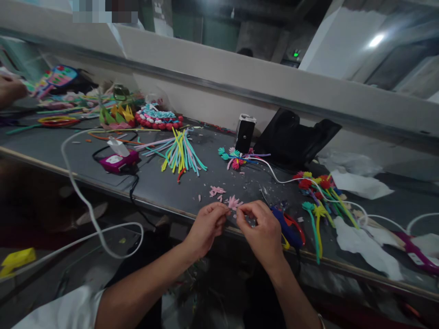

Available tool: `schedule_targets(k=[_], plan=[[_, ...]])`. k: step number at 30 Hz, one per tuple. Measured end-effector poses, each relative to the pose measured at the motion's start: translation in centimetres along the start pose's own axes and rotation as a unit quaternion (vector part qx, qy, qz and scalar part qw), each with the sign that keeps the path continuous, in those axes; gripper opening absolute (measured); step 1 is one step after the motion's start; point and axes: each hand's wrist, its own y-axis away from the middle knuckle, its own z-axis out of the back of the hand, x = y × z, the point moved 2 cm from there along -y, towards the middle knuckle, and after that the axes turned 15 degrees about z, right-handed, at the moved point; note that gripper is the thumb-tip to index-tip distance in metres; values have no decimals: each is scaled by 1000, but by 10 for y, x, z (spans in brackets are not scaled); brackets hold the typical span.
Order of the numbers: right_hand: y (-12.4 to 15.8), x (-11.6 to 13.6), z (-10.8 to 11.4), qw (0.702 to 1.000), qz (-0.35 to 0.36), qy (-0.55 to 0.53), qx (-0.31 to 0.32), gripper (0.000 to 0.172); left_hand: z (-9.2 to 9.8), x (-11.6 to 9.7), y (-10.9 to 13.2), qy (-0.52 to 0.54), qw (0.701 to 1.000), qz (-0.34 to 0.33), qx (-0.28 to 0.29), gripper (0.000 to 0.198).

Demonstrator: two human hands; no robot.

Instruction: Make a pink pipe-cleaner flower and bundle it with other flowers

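Note:
My left hand [210, 225] and my right hand [259, 227] meet at the table's front edge, thumbs and forefingers pinched a short gap apart. What they pinch is too small to make out. Right behind the fingertips is a pink fuzzy flower-like cluster of short pieces [233, 202]; I cannot tell whether the fingers touch it. Short pink fuzzy pieces [216, 191] lie just beyond, left of it. Beside my right hand rests a dark blue tool with red edging [290, 227].
Yellow, teal and lilac pipe cleaners [183, 153] fan out on the dark table [219, 141]. A phone [244, 132] stands behind finished fuzzy flowers [235, 157]. More flowers [317, 185], a black bag [295, 139], a purple power strip [120, 161] and looping white cable [87, 205] surround. Another person's hand [12, 90] shows far left.

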Motion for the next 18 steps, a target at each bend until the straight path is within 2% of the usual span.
schedule_targets(k=[8, 11, 15, 18], plan=[[-2, 2, 4, 1000, -7, -7, -14, 11, 0, 1, 0, -17, 1000, -5, 0, 19], [-2, 1, 7, 995, -66, -70, -25, 12, 1, 0, 0, -16, 1000, -11, 2, 19], [-1, -3, 11, 967, -163, -194, -23, 16, 1, -1, 0, -14, 1000, -13, 7, 20], [1, -5, 11, 956, -187, -226, -27, 18, 0, -2, 1, -14, 1000, -13, 3, 22]])
